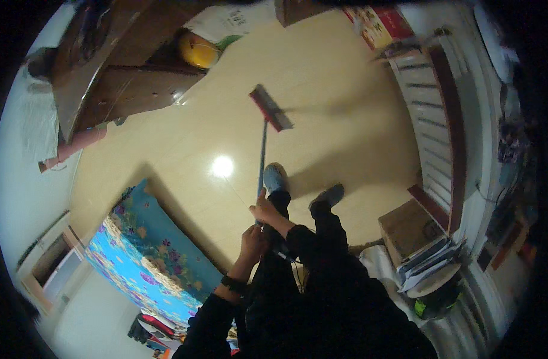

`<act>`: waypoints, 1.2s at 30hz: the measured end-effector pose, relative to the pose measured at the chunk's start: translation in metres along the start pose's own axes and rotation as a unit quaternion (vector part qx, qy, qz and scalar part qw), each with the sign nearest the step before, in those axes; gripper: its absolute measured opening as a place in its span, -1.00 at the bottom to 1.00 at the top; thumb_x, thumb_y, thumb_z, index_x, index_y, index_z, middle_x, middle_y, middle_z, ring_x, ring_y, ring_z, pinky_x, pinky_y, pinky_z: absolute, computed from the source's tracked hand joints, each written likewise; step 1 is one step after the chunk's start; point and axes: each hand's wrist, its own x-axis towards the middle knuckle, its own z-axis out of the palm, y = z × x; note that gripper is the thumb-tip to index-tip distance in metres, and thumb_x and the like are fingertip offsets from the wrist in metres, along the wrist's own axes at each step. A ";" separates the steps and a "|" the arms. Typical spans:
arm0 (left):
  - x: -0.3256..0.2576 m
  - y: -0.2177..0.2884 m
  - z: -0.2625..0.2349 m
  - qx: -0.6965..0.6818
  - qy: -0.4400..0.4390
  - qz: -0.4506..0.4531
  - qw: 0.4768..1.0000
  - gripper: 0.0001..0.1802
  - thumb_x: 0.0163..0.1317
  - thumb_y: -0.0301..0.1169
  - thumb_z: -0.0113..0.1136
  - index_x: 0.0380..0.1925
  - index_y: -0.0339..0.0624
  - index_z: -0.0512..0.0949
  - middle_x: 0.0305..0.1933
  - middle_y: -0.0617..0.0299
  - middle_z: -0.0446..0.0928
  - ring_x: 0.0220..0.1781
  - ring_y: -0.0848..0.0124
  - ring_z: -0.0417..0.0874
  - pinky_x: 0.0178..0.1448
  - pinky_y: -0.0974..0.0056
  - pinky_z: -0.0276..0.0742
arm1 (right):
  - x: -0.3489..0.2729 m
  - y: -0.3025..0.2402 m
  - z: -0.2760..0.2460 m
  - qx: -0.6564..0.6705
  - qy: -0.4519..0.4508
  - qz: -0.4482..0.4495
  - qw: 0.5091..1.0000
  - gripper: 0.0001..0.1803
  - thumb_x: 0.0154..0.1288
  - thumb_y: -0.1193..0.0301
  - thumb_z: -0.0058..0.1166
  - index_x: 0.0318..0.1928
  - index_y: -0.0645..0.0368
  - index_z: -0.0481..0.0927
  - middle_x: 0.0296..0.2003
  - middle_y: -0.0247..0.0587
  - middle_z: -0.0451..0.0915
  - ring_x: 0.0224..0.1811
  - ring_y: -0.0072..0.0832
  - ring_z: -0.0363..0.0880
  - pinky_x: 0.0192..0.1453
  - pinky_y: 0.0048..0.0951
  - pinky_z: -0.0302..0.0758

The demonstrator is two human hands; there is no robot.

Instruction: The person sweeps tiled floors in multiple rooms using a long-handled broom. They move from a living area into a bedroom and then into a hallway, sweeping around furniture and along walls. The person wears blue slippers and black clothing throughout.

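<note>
The broom (262,155) is held in front of the body, and its head (270,108) is seen at twelve o'clock from the hands, at or just above the pale floor (340,66). By judgement, it is light and stiff along the handle (264,134), with a softer brush edge; it is not fragile, but the smooth handle may turn in a loose grip. It is best held with both hands spaced apart on the handle, as is done here: the fingers of the right hand (265,210) are curled around it, and lower, at about seven o'clock, the left hand (254,242) is closed around it too. The handle looks thin and grey-blue; the head is long, dark, red-edged, slanted from eleven to five o'clock and slightly blurred.
</note>
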 end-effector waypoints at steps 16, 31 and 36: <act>0.257 0.140 0.070 -0.169 -0.114 0.193 0.960 -0.75 0.22 -0.45 0.04 -0.10 -0.14 0.55 -0.55 0.31 0.38 -0.54 0.51 0.45 -0.56 0.34 0.35 | 0.188 -0.076 -0.248 -0.153 0.120 0.039 0.980 -0.24 0.25 0.21 -0.03 0.27 0.43 -0.01 -0.17 0.27 0.56 -0.23 0.01 0.61 -0.20 -0.13 0.59; -0.005 0.019 0.001 -0.577 0.059 -0.062 0.813 -0.80 0.42 -0.20 -0.08 -0.30 -0.04 0.38 -0.60 0.42 0.22 -0.66 0.63 0.19 -0.62 0.49 0.08 | 0.020 -0.041 -0.008 -0.175 -0.006 -0.218 0.960 -0.06 0.12 0.43 0.03 0.39 0.37 -0.26 -0.13 0.34 0.45 -0.18 0.10 0.50 -0.12 -0.08 0.45; 0.068 0.039 0.052 -0.375 -0.028 -0.034 0.926 -0.81 0.36 -0.25 0.03 -0.19 -0.12 0.44 -0.61 0.42 0.32 -0.67 0.57 0.28 -0.63 0.45 0.16 | 0.036 -0.008 -0.116 -0.200 0.198 0.040 0.959 -0.22 0.17 0.39 0.06 0.35 0.27 0.02 0.18 0.10 0.30 0.14 -0.08 0.39 0.15 -0.12 0.42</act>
